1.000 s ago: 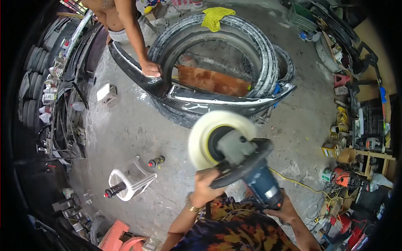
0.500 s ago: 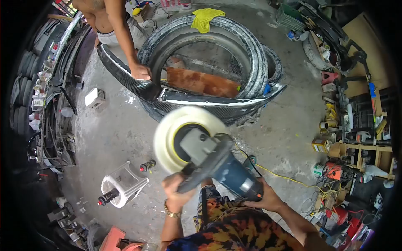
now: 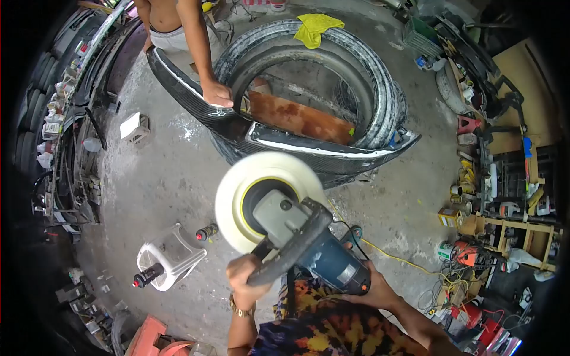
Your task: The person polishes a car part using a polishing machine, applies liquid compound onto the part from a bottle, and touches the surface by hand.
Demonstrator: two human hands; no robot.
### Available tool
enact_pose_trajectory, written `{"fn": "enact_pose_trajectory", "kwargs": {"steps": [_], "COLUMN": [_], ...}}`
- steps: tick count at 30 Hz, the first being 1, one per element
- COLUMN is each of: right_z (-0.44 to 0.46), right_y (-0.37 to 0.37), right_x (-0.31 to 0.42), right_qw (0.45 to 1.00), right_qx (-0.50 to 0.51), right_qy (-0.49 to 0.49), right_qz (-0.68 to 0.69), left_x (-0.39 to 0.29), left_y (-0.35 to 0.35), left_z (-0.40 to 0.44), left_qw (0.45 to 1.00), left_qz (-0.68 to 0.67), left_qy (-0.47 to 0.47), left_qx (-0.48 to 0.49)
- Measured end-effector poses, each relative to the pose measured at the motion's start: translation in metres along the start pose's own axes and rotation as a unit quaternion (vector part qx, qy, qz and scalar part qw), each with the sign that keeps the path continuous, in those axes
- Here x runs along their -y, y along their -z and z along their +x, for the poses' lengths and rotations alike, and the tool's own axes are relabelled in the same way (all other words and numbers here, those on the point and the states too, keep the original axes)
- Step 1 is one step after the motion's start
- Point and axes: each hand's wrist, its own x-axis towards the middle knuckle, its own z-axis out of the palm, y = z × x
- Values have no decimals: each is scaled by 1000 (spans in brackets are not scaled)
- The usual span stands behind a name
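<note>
My left hand (image 3: 246, 282) is closed around the black loop handle (image 3: 291, 246) of the polisher (image 3: 332, 255), its fingers wrapped with no open gap that I can see; my right hand (image 3: 374, 288) has the rear end of the polisher's blue body, the fingers curled in against it and partly hidden beneath, so I cannot tell how tightly they close. The polisher is on my side of the large tire (image 3: 380, 77), with its round white pad (image 3: 231, 202) towards my left; the pad nearly meets the near edge of the carbon-weave car panel (image 3: 217, 121) in my view, and I cannot tell whether they touch.

The panel lies across the near side of the tire, one end reaching out past its left; a co-worker's hand (image 3: 218, 95) presses on it near the tire's left rim. A yellow cloth (image 3: 317, 31) drapes over the tire's far rim; a reddish-brown board (image 3: 300, 118) shows within its ring. Nearer me than the tire, to its left, is a white plastic stool (image 3: 184, 261) with a black bottle (image 3: 148, 275) on it; a red-capped bottle (image 3: 206, 232) is just beside the stool; a yellow cord (image 3: 404, 261) runs along the floor, nearer me and to the tire's right.
</note>
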Motion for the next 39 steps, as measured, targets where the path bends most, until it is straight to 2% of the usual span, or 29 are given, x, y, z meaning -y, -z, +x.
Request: {"fn": "enact_pose_trajectory", "kwargs": {"steps": [4,8,10,15,17,19,21,23,25,26,28,30,31,33,35,36,39], "right_z": [8,23,33,35,17,1,-15,-11,3,14,39,54,56,49,31,18,-21], "right_y": [-6,-16,-24,-35,-23,-22,-23,-26,-31,-35,-43,-46,-45,-45,-39,-34,-17], "right_x": [-5,13,26,19,21,-4,-2,0,-3,3,12,27,36,24,5,-8,-38], "right_qw": [999,1000,999,998,999,996,995,994,997,995,994,995,998,995,995,997,991], "right_qx": [-26,-14,3,-39,-37,-62,-82,-83,-73,-76,-58,-30,-4,-25,-59,-70,-119], "right_qy": [26,22,44,54,7,48,-1,6,21,68,84,76,57,73,75,28,47], "right_qz": [-7,-17,27,-16,-12,-43,53,65,28,3,-40,-50,-34,-62,-19,-28,31], "left_x": [18,32,40,45,32,24,20,24,36,40,52,58,52,55,46,38,8], "left_y": [-4,7,20,23,13,-2,-10,-5,6,11,26,35,39,36,18,6,-31], "left_z": [18,19,18,20,22,19,14,15,15,13,18,18,22,17,13,10,19], "left_qw": [997,998,999,999,998,993,989,989,994,998,998,998,998,999,999,999,984], "left_qz": [-71,-65,-32,-36,-48,-105,-136,-132,-86,-65,-43,5,23,40,-3,-31,-137], "left_qy": [-17,-4,0,10,-46,-60,-12,-15,-49,-18,-50,34,37,10,-48,-21,-51], "left_qx": [23,-12,-20,-31,-15,13,53,67,36,13,-3,-44,-35,-29,-19,11,98]}}
